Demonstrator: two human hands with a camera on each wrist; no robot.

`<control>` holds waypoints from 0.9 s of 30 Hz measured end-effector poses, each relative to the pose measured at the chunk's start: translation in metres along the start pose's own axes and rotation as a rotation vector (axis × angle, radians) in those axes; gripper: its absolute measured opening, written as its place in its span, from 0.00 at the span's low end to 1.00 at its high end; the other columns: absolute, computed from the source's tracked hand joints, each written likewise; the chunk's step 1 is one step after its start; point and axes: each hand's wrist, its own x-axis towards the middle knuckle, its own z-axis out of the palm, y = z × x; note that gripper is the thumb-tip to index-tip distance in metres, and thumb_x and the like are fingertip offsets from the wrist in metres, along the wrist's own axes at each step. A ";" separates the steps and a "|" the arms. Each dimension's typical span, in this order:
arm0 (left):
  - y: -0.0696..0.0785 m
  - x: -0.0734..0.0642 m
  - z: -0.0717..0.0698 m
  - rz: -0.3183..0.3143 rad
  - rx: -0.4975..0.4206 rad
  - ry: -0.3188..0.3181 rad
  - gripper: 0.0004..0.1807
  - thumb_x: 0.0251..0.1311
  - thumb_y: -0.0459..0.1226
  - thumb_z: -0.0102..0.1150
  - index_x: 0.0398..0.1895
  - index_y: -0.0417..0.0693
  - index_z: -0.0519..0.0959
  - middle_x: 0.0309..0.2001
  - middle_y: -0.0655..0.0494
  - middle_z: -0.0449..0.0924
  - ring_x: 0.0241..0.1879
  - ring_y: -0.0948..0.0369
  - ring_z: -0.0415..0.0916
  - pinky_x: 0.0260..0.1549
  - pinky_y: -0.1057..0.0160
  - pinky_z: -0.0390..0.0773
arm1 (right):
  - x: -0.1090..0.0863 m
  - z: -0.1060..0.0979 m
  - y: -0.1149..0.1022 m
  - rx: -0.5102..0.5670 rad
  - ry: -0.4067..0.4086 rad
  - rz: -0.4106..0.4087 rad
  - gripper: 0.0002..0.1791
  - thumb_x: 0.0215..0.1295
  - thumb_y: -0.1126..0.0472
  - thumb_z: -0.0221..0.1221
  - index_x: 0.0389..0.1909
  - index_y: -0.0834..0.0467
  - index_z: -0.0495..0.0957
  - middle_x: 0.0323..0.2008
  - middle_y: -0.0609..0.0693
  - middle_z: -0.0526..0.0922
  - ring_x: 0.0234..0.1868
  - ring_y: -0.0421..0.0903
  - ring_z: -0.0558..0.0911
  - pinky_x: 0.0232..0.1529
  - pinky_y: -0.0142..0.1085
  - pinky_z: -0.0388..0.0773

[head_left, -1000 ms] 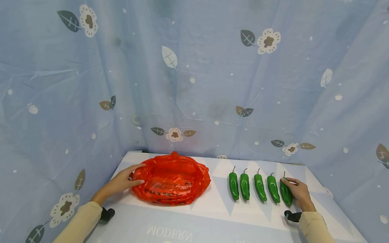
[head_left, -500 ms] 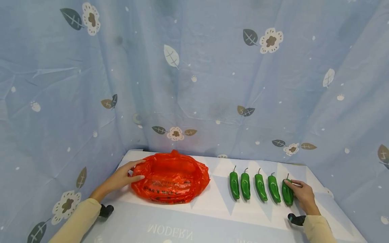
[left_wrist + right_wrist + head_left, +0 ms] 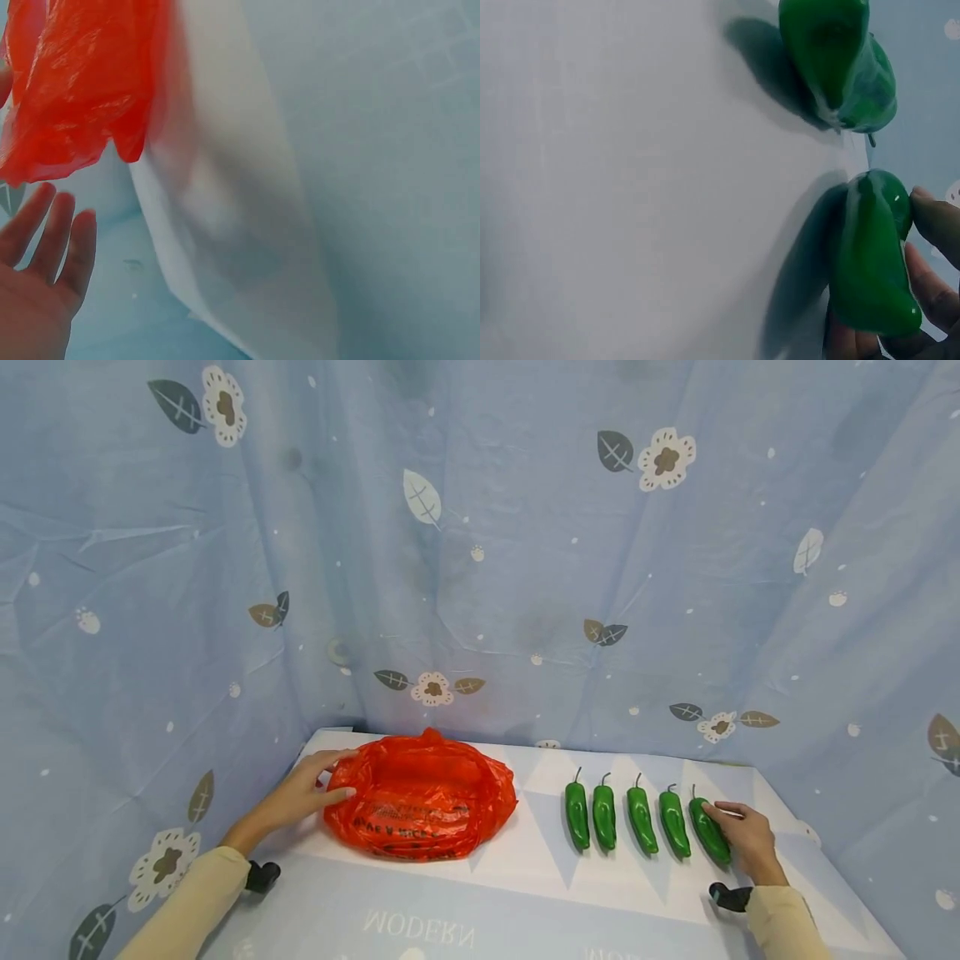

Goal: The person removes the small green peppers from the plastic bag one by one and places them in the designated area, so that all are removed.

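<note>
A crumpled red plastic bag (image 3: pixel 427 831) with dark print lies on the table, its mouth gaping upward. My left hand (image 3: pixel 298 792) is at the bag's left side, thumb toward the front and fingers at the rim. In the left wrist view, straight fingers (image 3: pixel 49 232) show beside the bag's hanging edge. Several green peppers stand in a row to the right, stems pointing away. The rightmost green pepper (image 3: pixel 708 831) lies slanted, its stem end leaning left. My right hand (image 3: pixel 752 842) holds it from the right, with the thumb and fingers around its side in the right wrist view.
To the left of the held one lies another green pepper (image 3: pixel 674 823), with more of them (image 3: pixel 577 816) in line toward the bag. A patterned cloth covers the table (image 3: pixel 420 902). Blue floral curtains (image 3: pixel 510 568) rise behind and at both sides.
My right hand shifted slightly right with the rightmost pepper, then turned it so its stem end now leans left. The left hand stays by the bag.
</note>
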 end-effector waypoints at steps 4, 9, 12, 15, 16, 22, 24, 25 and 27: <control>0.005 0.004 -0.004 -0.004 0.017 0.023 0.34 0.64 0.44 0.71 0.71 0.45 0.72 0.66 0.40 0.72 0.60 0.40 0.67 0.48 0.41 0.77 | -0.005 -0.008 0.004 -0.013 -0.004 -0.006 0.44 0.70 0.38 0.61 0.68 0.72 0.67 0.63 0.74 0.69 0.54 0.61 0.76 0.33 0.31 0.75; 0.010 0.009 -0.013 0.010 0.057 0.036 0.33 0.65 0.43 0.70 0.72 0.47 0.71 0.66 0.41 0.71 0.58 0.41 0.68 0.49 0.39 0.76 | -0.017 -0.022 -0.001 -0.024 -0.017 -0.052 0.41 0.74 0.39 0.57 0.68 0.71 0.67 0.64 0.74 0.69 0.56 0.63 0.77 0.39 0.37 0.82; 0.017 0.008 -0.020 0.035 0.111 0.035 0.32 0.66 0.41 0.69 0.72 0.48 0.71 0.67 0.41 0.71 0.57 0.40 0.72 0.49 0.36 0.76 | -0.027 -0.034 -0.008 -0.042 -0.020 -0.095 0.38 0.76 0.41 0.55 0.69 0.70 0.67 0.65 0.72 0.70 0.54 0.59 0.79 0.43 0.38 0.83; 0.029 0.008 -0.028 0.066 0.195 0.041 0.32 0.65 0.38 0.70 0.71 0.46 0.71 0.67 0.40 0.71 0.55 0.40 0.75 0.48 0.36 0.78 | -0.043 -0.046 -0.019 -0.097 -0.020 -0.177 0.38 0.76 0.39 0.54 0.69 0.69 0.68 0.63 0.71 0.74 0.47 0.47 0.81 0.41 0.34 0.83; 0.032 0.008 -0.031 0.077 0.230 0.042 0.32 0.65 0.37 0.70 0.71 0.46 0.71 0.67 0.39 0.71 0.55 0.40 0.76 0.48 0.36 0.78 | -0.048 -0.051 -0.024 -0.118 -0.020 -0.208 0.39 0.76 0.39 0.53 0.68 0.69 0.68 0.62 0.71 0.74 0.47 0.48 0.81 0.40 0.32 0.82; 0.046 0.007 -0.039 0.141 0.461 0.069 0.35 0.62 0.36 0.72 0.72 0.43 0.71 0.68 0.38 0.71 0.61 0.37 0.73 0.52 0.30 0.74 | -0.080 -0.071 -0.055 -0.243 0.001 -0.319 0.44 0.76 0.35 0.49 0.71 0.70 0.63 0.65 0.74 0.69 0.55 0.66 0.78 0.47 0.53 0.79; 0.047 0.005 -0.038 0.152 0.554 0.077 0.38 0.61 0.40 0.73 0.73 0.43 0.70 0.69 0.37 0.69 0.61 0.36 0.73 0.51 0.29 0.74 | -0.088 -0.074 -0.063 -0.291 0.015 -0.339 0.45 0.76 0.34 0.49 0.73 0.69 0.61 0.66 0.76 0.67 0.60 0.73 0.72 0.48 0.63 0.74; 0.048 0.004 -0.036 0.157 0.595 0.078 0.40 0.60 0.43 0.73 0.74 0.43 0.69 0.70 0.37 0.68 0.61 0.36 0.73 0.51 0.29 0.74 | -0.092 -0.075 -0.066 -0.318 0.025 -0.353 0.45 0.76 0.33 0.49 0.74 0.69 0.61 0.66 0.77 0.66 0.62 0.75 0.70 0.48 0.65 0.73; 0.050 0.002 -0.031 0.164 0.659 0.069 0.43 0.60 0.48 0.73 0.75 0.42 0.67 0.72 0.36 0.66 0.63 0.37 0.72 0.54 0.30 0.73 | -0.100 -0.076 -0.069 -0.381 0.036 -0.402 0.45 0.76 0.34 0.50 0.74 0.69 0.61 0.68 0.79 0.64 0.62 0.78 0.67 0.48 0.67 0.71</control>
